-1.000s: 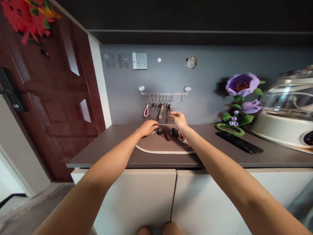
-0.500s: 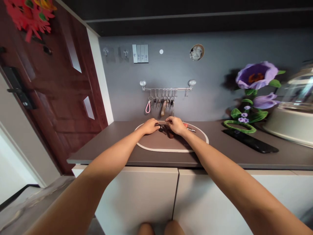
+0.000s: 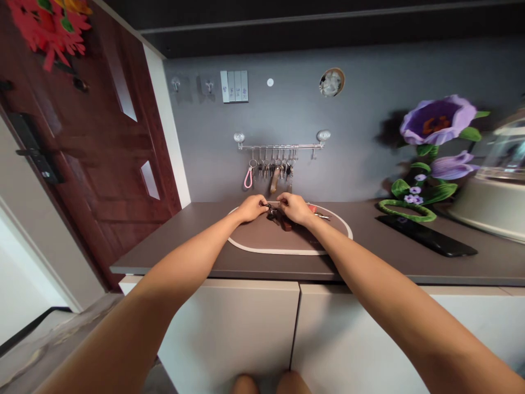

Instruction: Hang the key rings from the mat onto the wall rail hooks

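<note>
Both hands meet over an oval brown mat [image 3: 262, 241] on the countertop. My left hand [image 3: 251, 208] and my right hand [image 3: 293, 208] are closed, pinching a bunch of keys with a brown leather fob [image 3: 278, 216] held between them just above the mat. Another set of keys with a red part [image 3: 316, 212] lies on the mat right of my right hand. On the wall behind, a chrome hook rail [image 3: 280, 146] carries several key sets, one on a pink loop [image 3: 248, 178].
A dark wooden door [image 3: 82, 142] stands at the left. On the counter [image 3: 164, 246] to the right lie a black phone [image 3: 426, 236], a purple crocheted flower [image 3: 435, 122] and a domed white appliance [image 3: 496, 186]. White cabinet doors are below.
My right hand dropped from near the hook rail to the mat and joined my left hand on the key bunch. The view shifted slightly left.
</note>
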### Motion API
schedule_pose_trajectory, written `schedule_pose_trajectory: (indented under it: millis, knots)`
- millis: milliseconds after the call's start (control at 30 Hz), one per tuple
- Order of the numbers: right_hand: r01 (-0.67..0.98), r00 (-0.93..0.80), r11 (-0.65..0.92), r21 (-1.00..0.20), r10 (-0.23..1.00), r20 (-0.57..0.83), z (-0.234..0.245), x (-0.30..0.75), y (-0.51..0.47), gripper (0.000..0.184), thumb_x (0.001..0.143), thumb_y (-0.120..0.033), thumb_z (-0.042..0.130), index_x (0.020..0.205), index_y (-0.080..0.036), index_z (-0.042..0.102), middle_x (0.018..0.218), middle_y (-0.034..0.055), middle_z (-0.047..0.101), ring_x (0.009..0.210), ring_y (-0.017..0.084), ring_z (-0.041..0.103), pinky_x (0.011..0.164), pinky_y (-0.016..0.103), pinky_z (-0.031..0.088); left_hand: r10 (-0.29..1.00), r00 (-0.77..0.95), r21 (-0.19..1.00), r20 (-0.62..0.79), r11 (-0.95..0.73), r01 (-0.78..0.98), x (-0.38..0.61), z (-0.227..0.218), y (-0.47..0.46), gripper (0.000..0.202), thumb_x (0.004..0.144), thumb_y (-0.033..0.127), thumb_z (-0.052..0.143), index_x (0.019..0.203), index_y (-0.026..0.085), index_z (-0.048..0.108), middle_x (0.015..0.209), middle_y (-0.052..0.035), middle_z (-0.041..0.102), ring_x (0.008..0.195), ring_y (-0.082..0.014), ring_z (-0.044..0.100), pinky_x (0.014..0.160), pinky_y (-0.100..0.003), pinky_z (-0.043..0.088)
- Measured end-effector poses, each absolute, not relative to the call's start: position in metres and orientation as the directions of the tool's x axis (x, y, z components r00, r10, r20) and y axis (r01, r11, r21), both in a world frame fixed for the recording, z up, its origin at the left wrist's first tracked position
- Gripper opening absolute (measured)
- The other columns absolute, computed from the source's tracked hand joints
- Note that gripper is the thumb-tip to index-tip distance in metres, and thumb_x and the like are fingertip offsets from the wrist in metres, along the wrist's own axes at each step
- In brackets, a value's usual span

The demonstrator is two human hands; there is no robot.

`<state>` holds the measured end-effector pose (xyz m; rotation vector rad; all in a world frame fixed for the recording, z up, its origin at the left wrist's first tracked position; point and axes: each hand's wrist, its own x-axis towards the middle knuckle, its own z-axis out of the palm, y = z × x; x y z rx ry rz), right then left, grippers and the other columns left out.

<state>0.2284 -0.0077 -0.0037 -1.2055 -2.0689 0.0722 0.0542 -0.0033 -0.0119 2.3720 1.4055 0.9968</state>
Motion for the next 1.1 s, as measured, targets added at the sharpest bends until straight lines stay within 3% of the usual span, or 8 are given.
schedule_pose_trajectory:
  millis: [267,467,600,867,1100]
  knots:
    - [0.701,-0.319,0.601,-0.383,0.746,0.585,-0.002,0.226,-0.009,0.018,0.080,-0.021,0.048,0.093,-0.018,0.060,0.091,0.0063,0.065,0.081,0.015,0.058,0.075,0.025,0.040,0.837,0.228,0.726,0.497,-0.545,0.419,0.053,-0.005,0.000,0.014,0.070,0.024,0.056,0.079,0.013,0.052,0.076,-0.0012,0.059,0.068,-0.0100,0.053,0.066,-0.023,0.041]
    - [0.634,-0.331,0.666,-0.393,0.693,0.640,0.003,0.224,-0.015,0.016,0.080,-0.027,0.047,0.083,-0.018,0.061,0.077,0.0024,0.063,0.073,0.012,0.055,0.072,0.023,0.039,0.861,0.196,0.823,0.469,-0.506,0.259,0.055,0.004,-0.006,0.018,0.071,0.028,0.057,0.079,0.014,0.049,0.068,0.0013,0.056,0.062,-0.0084,0.052,0.062,-0.023,0.041]
    - [0.604,-0.334,0.694,-0.392,0.667,0.666,0.005,0.223,-0.018,0.020,0.079,-0.034,0.048,0.079,-0.018,0.060,0.076,0.0022,0.061,0.071,0.012,0.053,0.070,0.023,0.039,0.860,0.183,0.833,0.477,-0.508,0.218,0.056,0.009,-0.010,0.018,0.072,0.028,0.057,0.078,0.015,0.048,0.066,0.0018,0.055,0.062,-0.0085,0.053,0.064,-0.024,0.042]
    - [0.580,-0.349,0.723,-0.375,0.637,0.688,0.000,0.226,-0.009,0.014,0.076,-0.022,0.050,0.088,-0.018,0.057,0.080,0.0023,0.059,0.072,0.012,0.052,0.070,0.023,0.040,0.841,0.144,0.804,0.522,-0.542,0.245,0.054,0.017,-0.015,0.016,0.072,0.027,0.057,0.077,0.014,0.049,0.071,-0.0005,0.059,0.068,-0.0099,0.056,0.068,-0.024,0.043]
    - [0.557,-0.371,0.763,-0.328,0.582,0.723,0.003,0.225,-0.015,0.012,0.077,-0.026,0.051,0.083,-0.018,0.058,0.079,0.0031,0.056,0.075,0.013,0.051,0.071,0.023,0.039,0.866,0.154,0.845,0.475,-0.498,0.196,0.054,0.018,-0.013,0.017,0.072,0.028,0.058,0.078,0.014,0.051,0.072,-0.0028,0.063,0.070,-0.0123,0.059,0.073,-0.029,0.045]
